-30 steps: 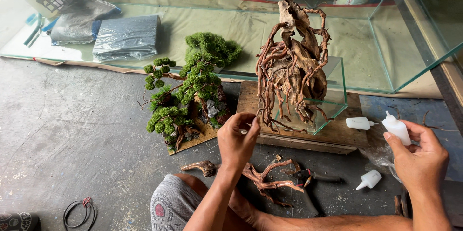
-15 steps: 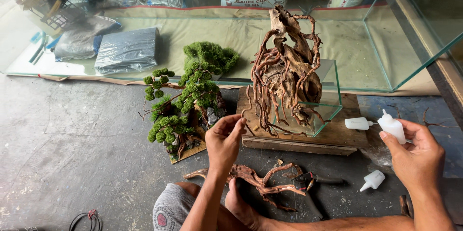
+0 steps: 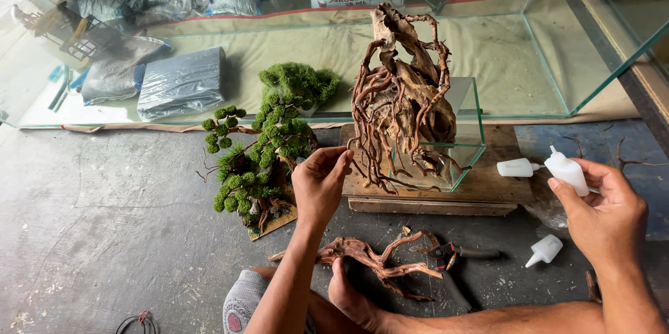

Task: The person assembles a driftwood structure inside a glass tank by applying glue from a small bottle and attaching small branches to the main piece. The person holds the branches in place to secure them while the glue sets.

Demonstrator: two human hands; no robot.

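A tall twisted driftwood sculpture [image 3: 403, 97] stands in a small glass box [image 3: 465, 140] on a wooden board [image 3: 488, 187]. My left hand [image 3: 320, 184] is raised next to its lower left roots, fingers pinched together near a thin root; whether it holds anything is too small to tell. My right hand [image 3: 605, 208] grips a small white squeeze bottle [image 3: 566, 170], nozzle pointing up-left, to the right of the board. A loose driftwood branch [image 3: 373, 259] lies on the floor by my foot [image 3: 348, 299].
A mossy bonsai-like tree [image 3: 259, 160] stands left of the board. A large glass tank [image 3: 348, 48] lies behind. Two more white bottles [image 3: 514, 167] [image 3: 545, 249] and pliers [image 3: 456, 252] lie on the grey floor. A wire coil [image 3: 139, 321] sits bottom left.
My left hand has risen from near the floor toward the sculpture's lower left roots. The right hand keeps the bottle in about the same place. The view has shifted slightly.
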